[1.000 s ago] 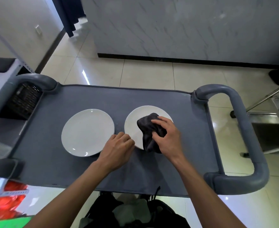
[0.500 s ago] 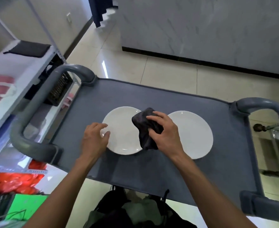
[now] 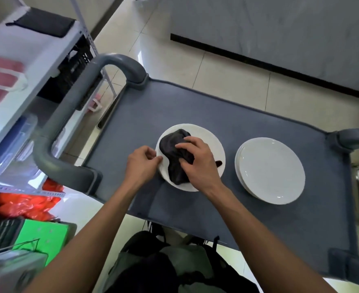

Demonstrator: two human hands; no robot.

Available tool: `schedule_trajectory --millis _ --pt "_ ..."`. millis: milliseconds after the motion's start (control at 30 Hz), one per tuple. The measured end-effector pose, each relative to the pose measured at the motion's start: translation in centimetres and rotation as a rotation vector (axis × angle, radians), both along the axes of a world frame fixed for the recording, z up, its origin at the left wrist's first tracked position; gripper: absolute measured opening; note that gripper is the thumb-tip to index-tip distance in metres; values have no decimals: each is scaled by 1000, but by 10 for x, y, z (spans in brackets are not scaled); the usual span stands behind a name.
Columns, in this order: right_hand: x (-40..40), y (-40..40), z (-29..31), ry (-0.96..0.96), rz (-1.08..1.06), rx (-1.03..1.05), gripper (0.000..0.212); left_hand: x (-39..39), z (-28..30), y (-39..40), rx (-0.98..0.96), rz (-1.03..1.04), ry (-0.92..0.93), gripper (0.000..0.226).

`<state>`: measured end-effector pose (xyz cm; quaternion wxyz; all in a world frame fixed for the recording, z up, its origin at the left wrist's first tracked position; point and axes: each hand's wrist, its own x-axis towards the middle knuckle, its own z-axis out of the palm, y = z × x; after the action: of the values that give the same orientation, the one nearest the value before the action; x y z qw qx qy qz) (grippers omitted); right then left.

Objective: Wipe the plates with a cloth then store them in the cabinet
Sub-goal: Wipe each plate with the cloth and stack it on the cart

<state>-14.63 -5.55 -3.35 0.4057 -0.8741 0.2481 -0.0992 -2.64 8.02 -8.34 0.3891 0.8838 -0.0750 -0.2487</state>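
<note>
A grey cart (image 3: 195, 115) with thick rounded handles stands on a pale tiled floor, with a marble-look wall behind it and a metal shelf rack (image 3: 36, 60) off its left end. Two white plates lie on the cart top. A moment ago the dark cloth (image 3: 175, 153) was bunched on the plate nearer the cart's right handle; half a second back it was crossing the gap between the plates, and now it sits squarely on the left plate (image 3: 208, 142), the one nearer the left handle. The right hand (image 3: 197, 163) presses down on the cloth, fingers curled over the wad and gripping it. The left hand (image 3: 141, 163) has moved along too: its fingertips pinch that plate's near-left rim, steadying it.

The right plate (image 3: 269, 170) lies bare, well apart from both hands; a second rim seems to show under it, though I cannot tell for sure. My reading is that this plate is finished and wiping has begun on the left one. Neither plate has been lifted, and no cabinet is in view, so storing is not yet started.
</note>
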Motion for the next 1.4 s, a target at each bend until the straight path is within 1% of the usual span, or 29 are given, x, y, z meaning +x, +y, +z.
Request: schedule_trajectory --millis 133,200,300,433,533,600,733,833,933,1100,1200,1300,1400 --pt "-6 2 -5 176 31 -283 47 5 -5 -1 -37 27 62 13" --pt "-11 8 -8 291 25 -367 54 7 -7 -2 -63 28 98 12" --pt "-15 22 -16 400 -37 -400 62 11 -7 -3 -69 12 139 12" --pt "-15 35 -21 454 -173 -362 75 15 -4 -7 -130 26 196 16" --pt "-21 39 -24 431 -271 -301 89 17 2 -10 -173 14 207 16" --pt "-25 37 -25 387 -303 -227 93 18 4 -10 -185 4 226 12" --pt "-25 33 -24 254 -309 -88 92 16 9 -11 -195 -66 266 15" --pt "-25 28 -24 200 -321 -45 86 16 13 -12 -183 -117 265 16" --pt "-21 23 -23 188 -290 -94 81 17 18 -12 -181 -139 275 16" --pt "-11 23 -24 261 -192 -224 85 18 27 -9 -237 -135 368 22" --pt "-11 19 -24 241 -167 -260 77 21 30 -7 -242 -133 434 22" --pt "-14 17 -23 177 -183 -237 67 23 33 -8 -250 -136 500 21" --pt "-19 15 -21 137 -178 -186 61 22 36 -10 -294 -121 582 22"
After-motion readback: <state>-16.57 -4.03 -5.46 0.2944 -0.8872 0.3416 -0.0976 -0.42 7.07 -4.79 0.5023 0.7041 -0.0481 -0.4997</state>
